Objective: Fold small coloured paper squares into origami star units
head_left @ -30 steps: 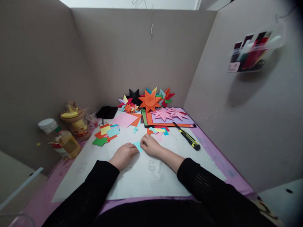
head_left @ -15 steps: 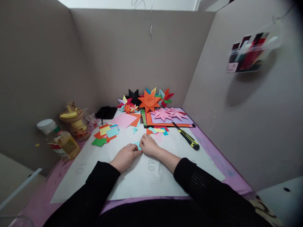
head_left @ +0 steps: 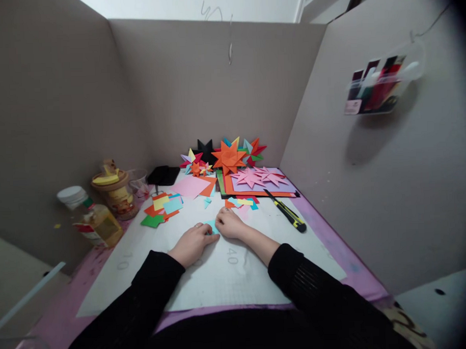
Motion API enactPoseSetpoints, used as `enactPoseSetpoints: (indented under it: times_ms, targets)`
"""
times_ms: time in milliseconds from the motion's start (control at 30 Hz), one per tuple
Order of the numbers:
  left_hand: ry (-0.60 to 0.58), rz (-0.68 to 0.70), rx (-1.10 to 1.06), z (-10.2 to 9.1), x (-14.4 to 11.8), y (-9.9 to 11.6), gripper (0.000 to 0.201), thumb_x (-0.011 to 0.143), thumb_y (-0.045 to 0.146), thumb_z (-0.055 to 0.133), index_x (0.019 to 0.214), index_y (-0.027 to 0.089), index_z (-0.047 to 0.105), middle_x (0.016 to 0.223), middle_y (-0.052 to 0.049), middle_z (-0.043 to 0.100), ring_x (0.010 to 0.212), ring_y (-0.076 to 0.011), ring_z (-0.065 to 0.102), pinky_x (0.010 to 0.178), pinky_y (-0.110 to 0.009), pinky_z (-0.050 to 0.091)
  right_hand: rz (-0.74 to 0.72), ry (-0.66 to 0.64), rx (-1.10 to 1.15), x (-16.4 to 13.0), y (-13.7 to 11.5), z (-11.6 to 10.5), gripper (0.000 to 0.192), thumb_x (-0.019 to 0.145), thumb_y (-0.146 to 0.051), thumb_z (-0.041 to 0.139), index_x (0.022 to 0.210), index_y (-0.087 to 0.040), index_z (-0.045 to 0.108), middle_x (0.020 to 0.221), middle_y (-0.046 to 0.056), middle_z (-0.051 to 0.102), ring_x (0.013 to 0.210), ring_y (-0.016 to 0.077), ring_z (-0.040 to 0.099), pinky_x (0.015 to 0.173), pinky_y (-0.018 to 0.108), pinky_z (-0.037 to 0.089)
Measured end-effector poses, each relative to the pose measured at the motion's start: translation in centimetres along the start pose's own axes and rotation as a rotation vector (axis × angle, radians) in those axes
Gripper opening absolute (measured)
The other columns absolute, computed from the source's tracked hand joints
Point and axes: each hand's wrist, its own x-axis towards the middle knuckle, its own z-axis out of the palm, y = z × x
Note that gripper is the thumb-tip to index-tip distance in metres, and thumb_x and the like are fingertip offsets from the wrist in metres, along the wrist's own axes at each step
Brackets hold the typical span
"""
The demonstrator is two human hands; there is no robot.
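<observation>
A small light blue piece of paper [head_left: 212, 225] lies on the white mat [head_left: 206, 287], largely covered by my fingers. My left hand [head_left: 191, 242] comes at it from the left, fingers closed together on its edge with the thumb toward the right. Curled over the right end of the same paper is my right hand [head_left: 231, 224], its fingertips bent down onto it. The two hands nearly meet. Just beyond them sits a little folded light blue piece [head_left: 207, 202]. How the paper is folded under my fingers is hidden.
A yellow-black utility knife [head_left: 286, 211] lies to the right. Paper squares [head_left: 173, 204] are at left, paper scraps [head_left: 244, 201] ahead. Folded stars [head_left: 229, 157] stand at the back. A glue bottle [head_left: 101, 225] and a jar [head_left: 117, 194] line the left side. Grey panels [head_left: 214, 83] enclose the table.
The view has shifted slightly. My right hand's fingers have moved a touch to the right, while both hands stay at the light blue paper.
</observation>
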Motion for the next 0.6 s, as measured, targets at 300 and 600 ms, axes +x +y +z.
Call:
enactPoseSetpoints:
  times_ms: [300,600]
  targets:
    - [0.030,-0.031,-0.076,0.46,0.01,-0.19,0.034,0.091,0.022,0.036,0.114,0.030,0.060,0.095,-0.004,0.056,0.087,-0.0170,0.047,0.076,-0.028,0.038,0.031,-0.008,-0.036,-0.13,-0.44,0.22,0.014,0.079,-0.018,0.050,0.080,-0.014,0.064,0.098,0.009,0.052,0.090,0.0198,0.046,0.079,0.030,0.037]
    - [0.042,-0.018,-0.061,0.40,0.10,-0.06,0.032,0.092,0.027,0.035,0.109,0.026,0.062,0.094,-0.005,0.056,0.087,-0.0172,0.047,0.075,-0.027,0.038,0.046,0.007,-0.098,-0.23,-0.74,0.31,0.017,0.081,-0.019,0.047,0.084,-0.013,0.063,0.098,0.011,0.052,0.090,0.0209,0.047,0.077,0.031,0.038]
